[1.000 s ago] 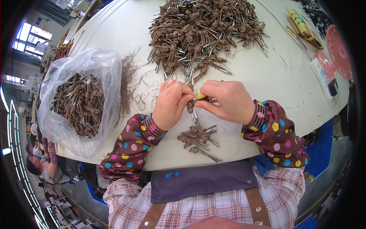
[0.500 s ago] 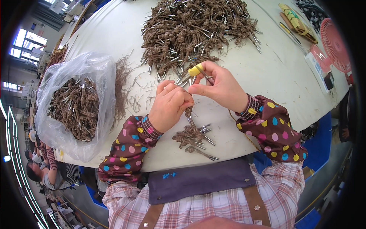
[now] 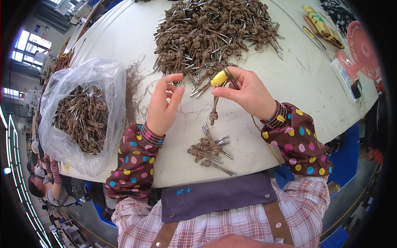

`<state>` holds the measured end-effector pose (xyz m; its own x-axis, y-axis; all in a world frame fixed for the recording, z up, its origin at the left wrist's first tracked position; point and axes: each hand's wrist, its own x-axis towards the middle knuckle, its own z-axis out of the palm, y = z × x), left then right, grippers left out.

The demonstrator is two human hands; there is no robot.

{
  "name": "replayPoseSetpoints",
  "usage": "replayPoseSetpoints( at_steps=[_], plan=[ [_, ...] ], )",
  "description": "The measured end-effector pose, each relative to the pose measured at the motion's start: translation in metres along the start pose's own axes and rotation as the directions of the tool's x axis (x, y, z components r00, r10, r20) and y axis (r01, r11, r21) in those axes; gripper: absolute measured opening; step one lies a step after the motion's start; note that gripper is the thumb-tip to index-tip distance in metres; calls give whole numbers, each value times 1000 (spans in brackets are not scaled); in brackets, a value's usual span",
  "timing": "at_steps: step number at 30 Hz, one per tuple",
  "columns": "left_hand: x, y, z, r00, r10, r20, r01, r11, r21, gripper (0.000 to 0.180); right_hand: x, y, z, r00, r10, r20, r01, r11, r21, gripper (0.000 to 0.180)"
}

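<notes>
Hands have drawn apart since half a second ago. Right hand (image 3: 248, 93) grips a yellow tool (image 3: 219, 78) and a knotted cord (image 3: 214, 116), which now dangles above the table (image 3: 289, 74). Left hand (image 3: 163, 105) has let go, fingers loosely spread, touching nothing. Small pile (image 3: 209, 151) below unchanged; big heap (image 3: 211, 31) and bag (image 3: 82, 115) unmoved.

A knotted brown cord (image 3: 214, 111) with metal-tipped ends hung upright from the right hand (image 3: 248, 93), pinched beside a small yellow tool (image 3: 219, 78), its knot dangling just above the white table (image 3: 289, 82), while the left hand (image 3: 164, 105) hovered open-fingered just beside it, apart.
</notes>
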<state>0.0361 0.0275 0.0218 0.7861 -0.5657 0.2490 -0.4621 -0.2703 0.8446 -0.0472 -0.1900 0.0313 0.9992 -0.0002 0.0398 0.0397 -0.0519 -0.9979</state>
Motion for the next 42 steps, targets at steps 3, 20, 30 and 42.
replayPoseSetpoints(
  at_steps=[3, 20, 30, 42],
  plan=[
    [-5, 24, 1, 970, 20, 241, -16, 1000, -17, 33, -1, -1, 0, 999, -34, 8, 34, 999, -16, 20],
    [-15, 19, 16, 978, 108, 177, -131, 983, 127, 9, 1, -1, -1, 999, -18, 40, 16, 998, 63, 18],
    [-16, 7, 17, 955, -37, 294, 183, 853, -489, 12, -3, -4, -1, 992, -110, 59, 109, 994, 24, 15],
    [-11, 7, 12, 897, -173, 406, 352, 834, -424, 44, 1, 1, 1, 974, -182, -137, 176, 983, -53, 22]
  ],
)
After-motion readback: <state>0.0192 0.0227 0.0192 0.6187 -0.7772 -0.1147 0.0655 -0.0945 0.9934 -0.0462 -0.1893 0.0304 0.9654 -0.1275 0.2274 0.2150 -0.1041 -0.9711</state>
